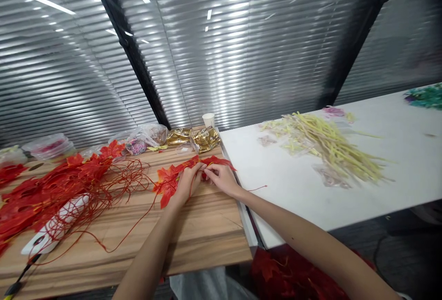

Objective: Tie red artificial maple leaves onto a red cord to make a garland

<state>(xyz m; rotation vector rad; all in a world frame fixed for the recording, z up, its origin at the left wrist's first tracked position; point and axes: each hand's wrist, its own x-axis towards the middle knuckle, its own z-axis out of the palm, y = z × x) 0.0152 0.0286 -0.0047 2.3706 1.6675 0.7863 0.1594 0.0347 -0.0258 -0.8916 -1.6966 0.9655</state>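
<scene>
Near the right edge of the wooden table, my left hand [190, 181] and my right hand [221, 178] meet with fingertips pinched together. Between and around them lie red fabric maple leaves [167, 181], spreading out to both sides. My left hand's fingers are closed on the leaves. The right thumb and finger pinch a small part of the leaves or their cord; the exact spot is hidden. A thin red cord [136, 222] runs from the leaves to a loose tangle [119, 175] on the left. Its other end, with a small loop, reaches over the white table.
A heap of red leaves [58, 185] and a white power strip [57, 226] lie left. Gold packets [205, 140], a paper cup [208, 119] and plastic tubs [48, 146] stand at the back. Yellow strips [331, 141] cover part of the white table [286, 208].
</scene>
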